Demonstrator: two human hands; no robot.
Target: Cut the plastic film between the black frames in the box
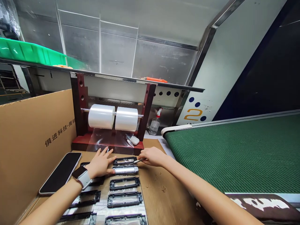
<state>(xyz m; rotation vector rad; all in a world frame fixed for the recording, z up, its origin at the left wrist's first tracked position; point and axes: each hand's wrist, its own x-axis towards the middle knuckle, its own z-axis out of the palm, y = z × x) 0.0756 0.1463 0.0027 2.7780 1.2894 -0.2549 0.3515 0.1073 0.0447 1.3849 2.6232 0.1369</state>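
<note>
So in this one my left hand (101,163) was flat, fingers (108,153) spread and released, pressing down on the left end of a film-covered frame (125,169) low in the middle of the picture. It wasn't gripping anything, just palm down. There was a watch (82,177) on that wrist.

My right hand (152,156) was clenched around a thin metal tool (138,161), probably tweezers or a small blade, can't say which. Its tip sat at the right end of the top frame (124,160), just above the covered one.

More black frames (124,199) ran in a column down toward the bottom edge, with a second column partly under my left arm. All of it lay on a brown worktop (159,193).

Just behind my hands, center frame, stood a dark red stand (81,103) with two film rolls (112,117) on a rod, and a clear sheet hung down from them to the base. A small white thing (134,140) lay on that base, too small to identify.

Lower left had a phone (61,172) lying face up beside a cardboard box (30,125). A spray bottle (155,124) stood right of the stand, a green belt (234,150) filled the right side, and a green tray (28,53) sat upper left.
</note>
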